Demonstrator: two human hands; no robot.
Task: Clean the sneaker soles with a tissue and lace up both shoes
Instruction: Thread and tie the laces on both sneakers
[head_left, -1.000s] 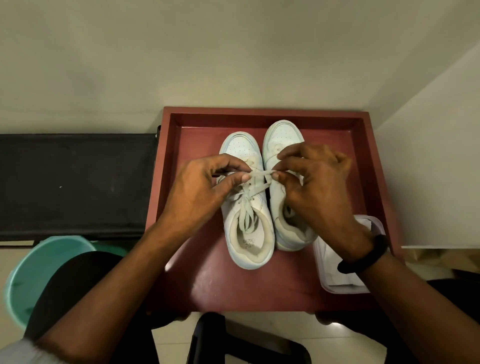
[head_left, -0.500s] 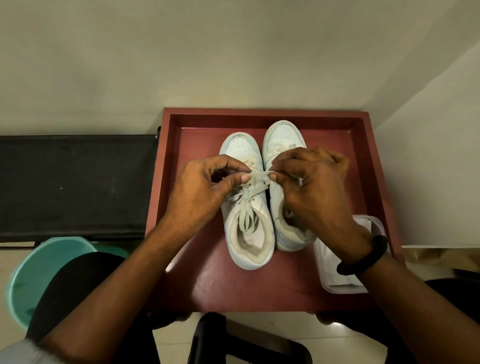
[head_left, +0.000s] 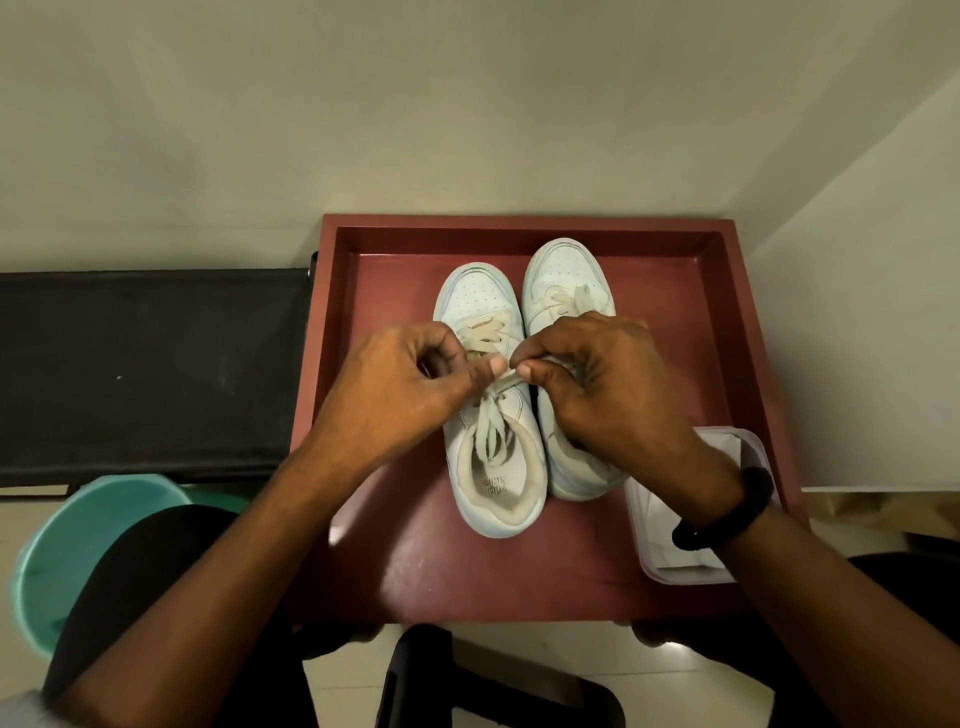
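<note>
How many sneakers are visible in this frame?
2. The sneaker being laced stands in the red tray, the left hand and right hand pinching its lace. The second sneaker stands beside it on the right, toe farther back, partly under the right hand. None seems hidden.

2 sneakers (head_left: 493, 457) side by side in tray (head_left: 519, 587)

red tray (head_left: 675, 312) up against the wall, black bench (head_left: 156, 374) on its left, teal bucket (head_left: 72, 540) below the bench
</note>
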